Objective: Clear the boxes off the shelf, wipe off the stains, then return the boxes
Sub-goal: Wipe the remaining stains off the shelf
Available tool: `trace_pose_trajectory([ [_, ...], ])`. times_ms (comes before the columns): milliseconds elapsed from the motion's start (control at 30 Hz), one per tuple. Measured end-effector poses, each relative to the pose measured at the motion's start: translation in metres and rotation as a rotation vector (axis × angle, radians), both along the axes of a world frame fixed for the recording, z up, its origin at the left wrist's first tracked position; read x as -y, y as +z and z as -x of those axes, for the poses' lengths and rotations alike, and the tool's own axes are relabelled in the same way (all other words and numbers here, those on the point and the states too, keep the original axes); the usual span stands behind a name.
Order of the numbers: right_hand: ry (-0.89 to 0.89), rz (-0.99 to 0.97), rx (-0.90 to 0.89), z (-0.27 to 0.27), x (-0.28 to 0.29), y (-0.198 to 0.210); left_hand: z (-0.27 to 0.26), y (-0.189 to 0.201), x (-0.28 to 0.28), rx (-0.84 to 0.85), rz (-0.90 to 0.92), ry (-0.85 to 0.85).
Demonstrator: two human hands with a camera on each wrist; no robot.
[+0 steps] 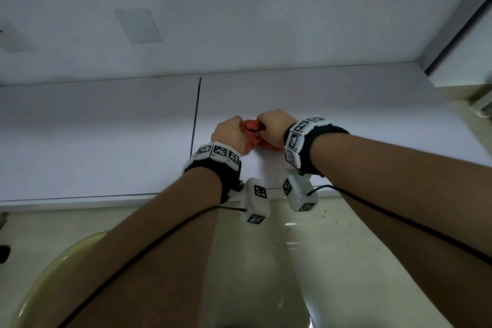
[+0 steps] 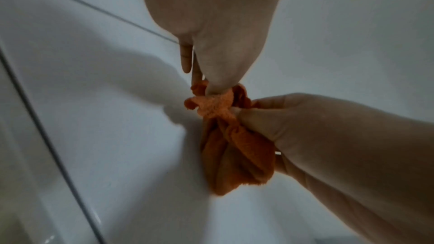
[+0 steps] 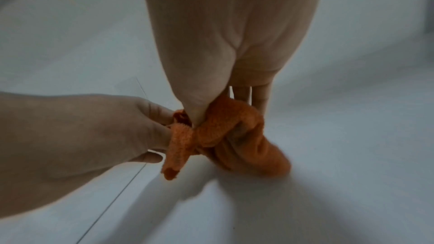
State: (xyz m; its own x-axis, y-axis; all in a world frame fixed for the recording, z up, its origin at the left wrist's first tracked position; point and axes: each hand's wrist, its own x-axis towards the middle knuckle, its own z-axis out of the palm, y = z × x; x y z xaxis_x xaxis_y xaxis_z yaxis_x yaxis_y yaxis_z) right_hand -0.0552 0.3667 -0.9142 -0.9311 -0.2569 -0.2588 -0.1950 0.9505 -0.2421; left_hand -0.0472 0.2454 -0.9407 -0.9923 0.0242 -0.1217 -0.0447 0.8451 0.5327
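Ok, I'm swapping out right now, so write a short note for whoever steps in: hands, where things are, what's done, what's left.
Left hand: pinches one end of the orange cloth.
Right hand: grips the other, bunched part of the same cloth.
Cloth: crumpled between both hands, its lower end touching the white shelf, just right of the dark seam.
Boxes: none in view, so the shelf looks cleared.
Stains: none visible on the shelf around the hands; the patch under the cloth is hidden, so I cannot tell whether wiping is finished.
Left: check under the cloth, finish any wiping, then put the boxes back.
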Motion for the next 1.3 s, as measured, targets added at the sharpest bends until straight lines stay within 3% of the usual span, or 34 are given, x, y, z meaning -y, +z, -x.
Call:
trace_pose_trajectory([
  [333, -0.041, 0.087, -0.012, -0.096, 0.040, 0.097, -0.068, 0.121, 0.066, -0.089, 0.116, -0.188],
  [600, -0.003, 0.123, -0.025, -0.162, 0.085, 0.170, -0.149, 0.185, 0.118, -0.129, 0.062, -0.104],
  [867, -0.058, 0.179, -0.082, -0.231, 0.130, 0.214, -0.221, 0.254, 0.175, -0.201, 0.008, -0.019],
  [1100, -0.074, 0.244, -0.127, -0.291, 0.179, 0.250, -0.283, 0.286, 0.222, -0.287, -0.084, 0.089],
  [1300, -0.048, 0.271, -0.121, -0.336, 0.215, 0.261, -0.333, 0.299, 0.261, -0.313, -0.022, 0.107],
])
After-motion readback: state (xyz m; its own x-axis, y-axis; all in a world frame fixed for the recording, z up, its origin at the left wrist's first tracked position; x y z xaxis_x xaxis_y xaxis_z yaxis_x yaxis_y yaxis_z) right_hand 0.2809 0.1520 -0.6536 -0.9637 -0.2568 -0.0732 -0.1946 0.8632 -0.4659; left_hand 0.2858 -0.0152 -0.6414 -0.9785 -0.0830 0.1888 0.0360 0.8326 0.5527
